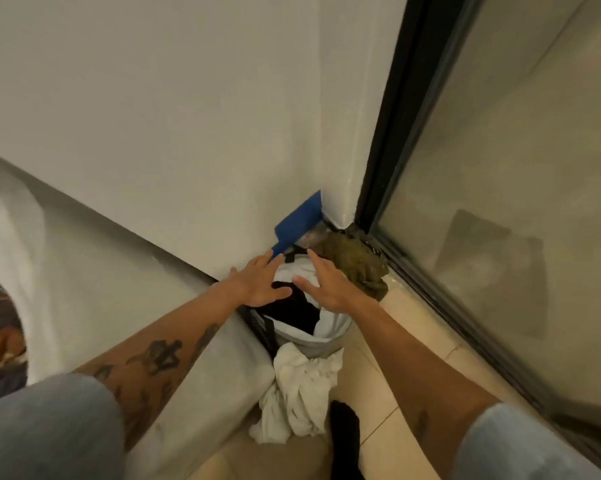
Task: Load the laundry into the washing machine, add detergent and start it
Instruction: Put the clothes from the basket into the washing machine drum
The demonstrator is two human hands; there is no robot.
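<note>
Left hand (257,285) and right hand (328,289) are held flat, fingers spread, nothing gripped, over the laundry basket (330,339), set in the wall corner (337,202). White garment (299,393) is seen at its 6 o'clock.

Both flat hands, left hand (257,284) and right hand (326,285), hover over a laundry basket (326,341) of clothes.

White wall (188,116); beige tile floor (406,327); dark-framed glass door (517,168) right; white cushion (202,368) left.
</note>
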